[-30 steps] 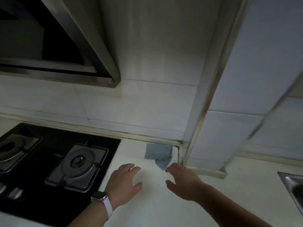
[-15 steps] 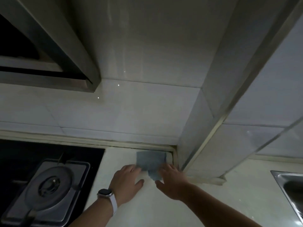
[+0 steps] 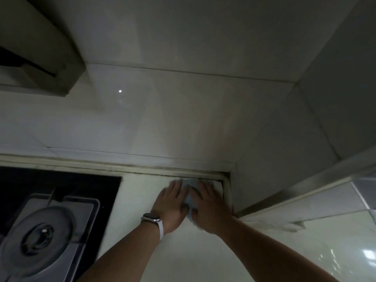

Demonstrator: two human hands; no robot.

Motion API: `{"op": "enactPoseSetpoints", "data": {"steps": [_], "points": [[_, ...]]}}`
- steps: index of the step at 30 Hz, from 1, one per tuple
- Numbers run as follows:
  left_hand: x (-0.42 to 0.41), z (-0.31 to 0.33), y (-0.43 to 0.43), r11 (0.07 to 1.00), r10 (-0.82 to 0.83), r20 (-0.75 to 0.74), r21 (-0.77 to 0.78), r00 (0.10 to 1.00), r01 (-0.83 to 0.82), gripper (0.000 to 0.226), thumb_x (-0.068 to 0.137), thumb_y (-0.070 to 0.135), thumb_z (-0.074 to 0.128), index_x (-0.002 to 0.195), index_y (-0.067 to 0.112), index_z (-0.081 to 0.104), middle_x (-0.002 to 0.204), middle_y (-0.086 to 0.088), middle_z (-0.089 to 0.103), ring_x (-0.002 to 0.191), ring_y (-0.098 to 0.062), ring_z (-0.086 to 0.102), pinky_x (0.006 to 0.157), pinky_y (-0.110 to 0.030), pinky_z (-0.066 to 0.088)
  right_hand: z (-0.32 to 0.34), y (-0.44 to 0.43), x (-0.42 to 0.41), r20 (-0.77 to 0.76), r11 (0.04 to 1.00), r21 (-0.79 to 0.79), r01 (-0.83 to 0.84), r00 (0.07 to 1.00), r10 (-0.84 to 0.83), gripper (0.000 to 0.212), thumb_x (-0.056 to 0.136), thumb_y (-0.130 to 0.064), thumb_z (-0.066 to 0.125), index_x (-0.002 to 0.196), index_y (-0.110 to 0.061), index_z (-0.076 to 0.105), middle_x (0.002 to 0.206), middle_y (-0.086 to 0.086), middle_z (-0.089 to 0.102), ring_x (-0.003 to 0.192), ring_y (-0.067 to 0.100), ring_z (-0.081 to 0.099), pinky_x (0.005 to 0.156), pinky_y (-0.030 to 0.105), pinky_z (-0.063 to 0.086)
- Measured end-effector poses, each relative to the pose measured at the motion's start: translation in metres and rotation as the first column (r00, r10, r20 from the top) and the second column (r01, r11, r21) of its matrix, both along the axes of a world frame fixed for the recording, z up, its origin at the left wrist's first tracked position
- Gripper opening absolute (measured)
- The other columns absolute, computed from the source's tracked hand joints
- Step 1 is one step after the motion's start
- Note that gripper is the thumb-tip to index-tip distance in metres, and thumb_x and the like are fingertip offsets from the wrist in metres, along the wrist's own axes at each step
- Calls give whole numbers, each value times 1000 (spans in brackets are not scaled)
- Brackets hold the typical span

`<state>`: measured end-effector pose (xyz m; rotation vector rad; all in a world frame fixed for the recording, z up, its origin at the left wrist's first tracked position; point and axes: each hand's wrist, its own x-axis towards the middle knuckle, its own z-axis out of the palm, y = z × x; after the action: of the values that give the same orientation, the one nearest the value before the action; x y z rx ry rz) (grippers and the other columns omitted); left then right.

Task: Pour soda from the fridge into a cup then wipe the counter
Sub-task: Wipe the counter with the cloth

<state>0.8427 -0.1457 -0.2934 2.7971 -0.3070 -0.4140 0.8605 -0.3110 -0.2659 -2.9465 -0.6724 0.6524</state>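
A grey-blue cloth [image 3: 190, 197] lies flat on the pale counter [image 3: 142, 200] in the back corner, against the tiled wall. My left hand [image 3: 173, 204], with a watch on the wrist, rests on the cloth's left part with fingers straight. Beside it my right hand [image 3: 209, 204] lies on the right part, fingers stretched forward too. The two hands cover most of the cloth; only a strip between them shows. No soda and no cup are in view.
A black gas hob [image 3: 46, 216] with a round burner fills the lower left. A range hood [image 3: 38, 53] hangs at the upper left. A tiled wall column [image 3: 284, 159] juts out just right of the hands. More counter [image 3: 335, 251] extends to the right.
Both hands have moved forward to the back corner and come down flat onto the cloth, which earlier lay uncovered ahead of them. The view has shifted closer and to the right.
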Motion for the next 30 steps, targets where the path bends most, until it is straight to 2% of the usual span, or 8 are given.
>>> {"op": "enactPoseSetpoints", "data": {"steps": [2, 6, 8, 10, 14, 20, 30], "points": [[3, -7, -1, 1000, 10, -22, -13, 1000, -11, 80, 83, 53, 11, 156, 21, 10, 165, -8, 3, 152, -28, 0, 121, -38, 10, -14, -3, 1, -14, 999, 26, 19, 1000, -19, 67, 76, -50, 48, 136, -21, 55, 142, 12, 52, 128, 35, 51, 101, 47, 46], [3, -17, -7, 998, 40, -41, -38, 998, -42, 67, 97, 41, 38, 156, 20, 14, 164, -10, 2, 151, -30, -3, 121, -37, 9, -30, -8, -1, 0, 998, 55, 32, 999, -33, 71, 83, -51, 38, 148, -22, 39, 155, 11, 37, 139, 35, 37, 107, 48, 41], [1, -20, -8, 996, 56, -42, -68, 998, -59, 67, 98, 37, 43, 156, 19, 14, 164, -10, 2, 151, -30, -4, 121, -36, 8, -32, -6, -3, -1, 998, 53, 19, 1000, -19, 69, 91, -47, 40, 154, -24, 21, 162, 9, 16, 147, 33, 18, 117, 48, 26], [-3, -22, -9, 996, 57, -53, -70, 997, -60, 67, 99, 36, 43, 156, 19, 11, 164, -9, -1, 151, -28, -7, 121, -35, 7, -34, -6, -5, -38, 999, 40, 19, 999, -18, 71, 97, -46, 37, 156, -27, 2, 164, 4, -6, 150, 28, -3, 120, 43, 9], [-16, -19, -10, 995, 59, -78, -81, 995, -65, 68, 98, 35, 44, 156, 21, 9, 164, -8, -2, 151, -26, -7, 121, -33, 8, -35, -9, -17, -84, 1000, 16, 16, 996, -15, 70, 99, -47, 33, 155, -29, -6, 163, 1, -15, 149, 26, -11, 120, 41, 2], [-60, -13, -10, 999, 11, -49, -40, 999, -13, 69, 94, 36, 48, 155, 22, 19, 164, -10, 11, 151, -31, 5, 121, -36, 20, -29, -14, -62, -87, 1000, 5, -5, 996, 6, 70, 99, -44, 34, 155, -27, -4, 164, 6, -9, 150, 29, -8, 121, 44, 4], [-164, -5, -20, 1000, 10, -132, 15, 991, -8, 68, 96, 38, 45, 155, 28, 14, 165, -3, 1, 152, -26, 3, 120, -34, 20, -16, -34, -158, -118, 995, 20, -98, 988, 100, 71, 97, -39, 41, 156, -26, 2, 164, 7, -4, 150, 30, -4, 121, 43, 6]]}}
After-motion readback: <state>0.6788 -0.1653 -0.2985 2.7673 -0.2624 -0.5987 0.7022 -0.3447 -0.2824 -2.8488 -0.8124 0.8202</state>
